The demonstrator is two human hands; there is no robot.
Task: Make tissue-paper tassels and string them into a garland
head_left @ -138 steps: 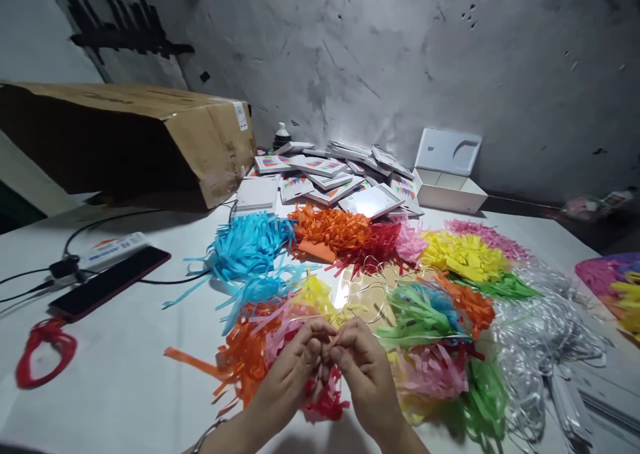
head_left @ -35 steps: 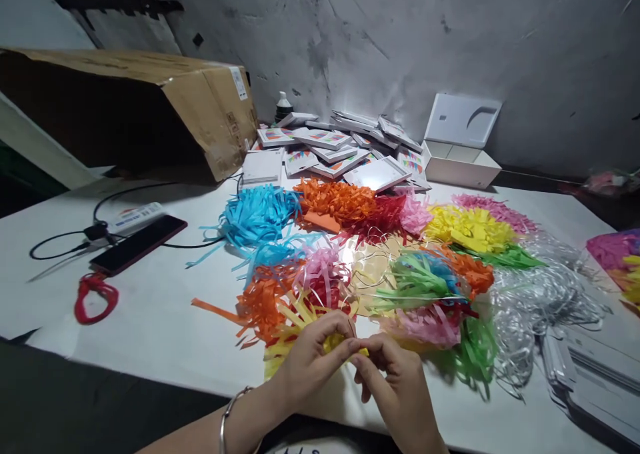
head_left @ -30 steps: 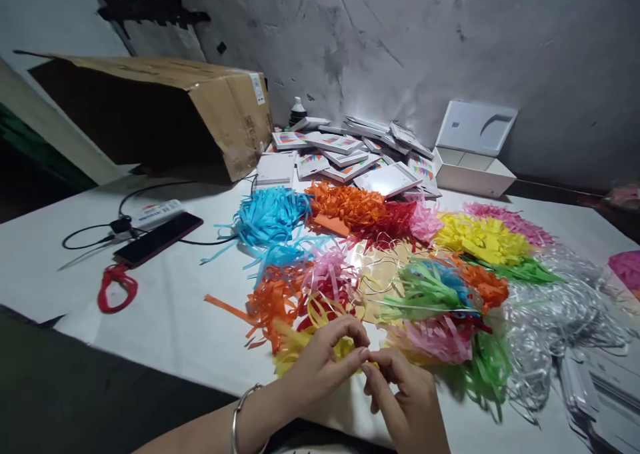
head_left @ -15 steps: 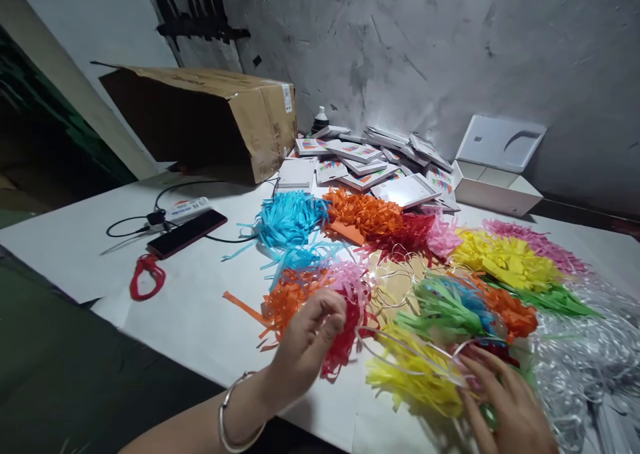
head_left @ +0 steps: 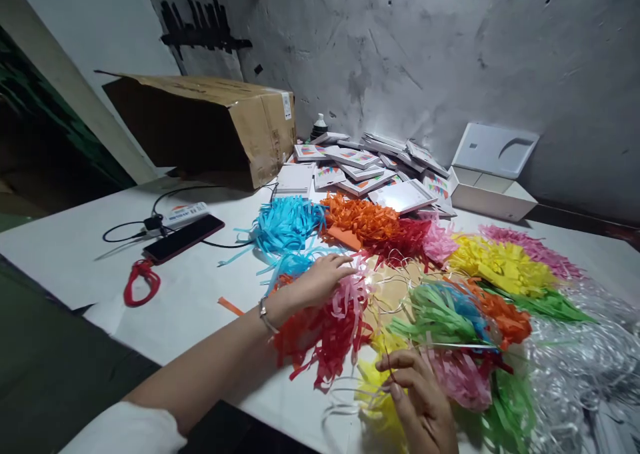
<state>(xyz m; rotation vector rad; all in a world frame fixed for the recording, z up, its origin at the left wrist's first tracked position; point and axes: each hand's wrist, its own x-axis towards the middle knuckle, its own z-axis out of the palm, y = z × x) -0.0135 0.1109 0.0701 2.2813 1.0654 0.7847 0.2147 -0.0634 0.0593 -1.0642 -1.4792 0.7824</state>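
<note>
The right hand (head_left: 420,394) has thumb and forefinger nearly together, apparently pinching a thin dark strand (head_left: 389,359) that stands up between the tips; its other fingers curl loosely. The left hand (head_left: 323,281) is stretched out palm down, fingers straight and close together, over the pink fringe (head_left: 350,297) and red fringe (head_left: 333,347); whether it grips anything there I cannot tell, as the thumb side is hidden.

The yellow fringe (head_left: 383,414) lies just beside and partly under the right fingertips, on the table (head_left: 200,294), with loops of white cord (head_left: 345,409) trailing to its left. It looks light, soft and limp: the strips would likely crease or tear if pulled singly, so the gathered end or the cord seems the better hold. The strand, being so thin, probably slips easily and needs a fingertip pinch.

Farther out, the green fringe (head_left: 435,307) sits to the right of a tan card (head_left: 387,287), and a shiny tangle (head_left: 570,354) spreads beyond. Behind are 2 bright heaps, blue (head_left: 290,224) and orange (head_left: 363,217), side by side. A phone (head_left: 185,237) lies off to the left; flat packs (head_left: 360,164) are piled near the wall.
</note>
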